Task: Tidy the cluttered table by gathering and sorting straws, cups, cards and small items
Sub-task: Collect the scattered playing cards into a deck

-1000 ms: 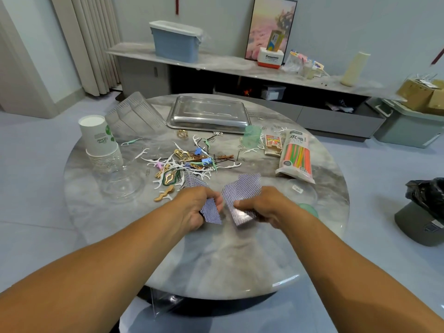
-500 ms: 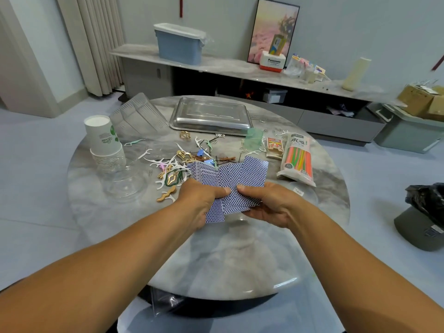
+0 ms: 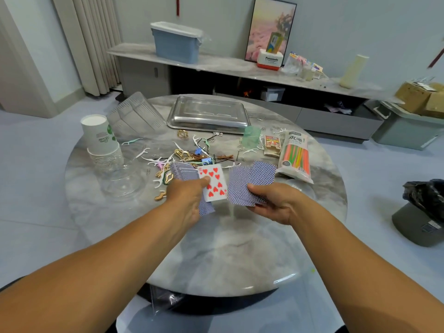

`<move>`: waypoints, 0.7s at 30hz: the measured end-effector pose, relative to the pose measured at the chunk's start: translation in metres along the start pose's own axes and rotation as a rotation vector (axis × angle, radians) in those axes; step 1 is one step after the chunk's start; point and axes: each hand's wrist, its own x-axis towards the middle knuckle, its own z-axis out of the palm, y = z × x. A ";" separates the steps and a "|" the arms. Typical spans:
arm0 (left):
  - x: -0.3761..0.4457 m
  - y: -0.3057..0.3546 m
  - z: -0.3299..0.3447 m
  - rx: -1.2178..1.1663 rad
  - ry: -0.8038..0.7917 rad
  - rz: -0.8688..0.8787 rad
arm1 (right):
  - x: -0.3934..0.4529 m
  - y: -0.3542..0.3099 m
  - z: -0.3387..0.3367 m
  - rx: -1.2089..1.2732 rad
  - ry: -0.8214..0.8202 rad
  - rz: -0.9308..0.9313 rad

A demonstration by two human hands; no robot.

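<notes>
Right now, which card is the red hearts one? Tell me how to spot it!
Look at the round marble table, near its middle, where two hands fan out cards. The left hand grips the hearts card on its fan. It is the only card face up, white with red hearts; all the others show blue patterned backs.

1. Metal tray [image 3: 207,115] sits at the bench's [image 3: 228,248] far side.
2. Cup stack [image 3: 102,140] stands left; straw pack [image 3: 295,156] lies right.
3. Small clutter [image 3: 187,156] lies between, before the tray.
</notes>
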 end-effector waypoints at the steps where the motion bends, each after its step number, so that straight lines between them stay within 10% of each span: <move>1: 0.004 0.002 -0.003 -0.002 0.044 0.017 | 0.003 0.002 -0.004 -0.164 0.077 -0.019; 11: 0.010 0.005 -0.005 0.080 -0.006 -0.087 | 0.007 0.027 0.003 -1.281 0.497 -0.216; 17: 0.006 -0.004 0.001 0.086 -0.085 -0.087 | -0.022 0.009 0.042 -0.366 0.005 -0.430; 21: 0.006 -0.004 0.003 -0.025 -0.158 -0.063 | -0.019 0.009 0.033 -0.577 0.327 -0.715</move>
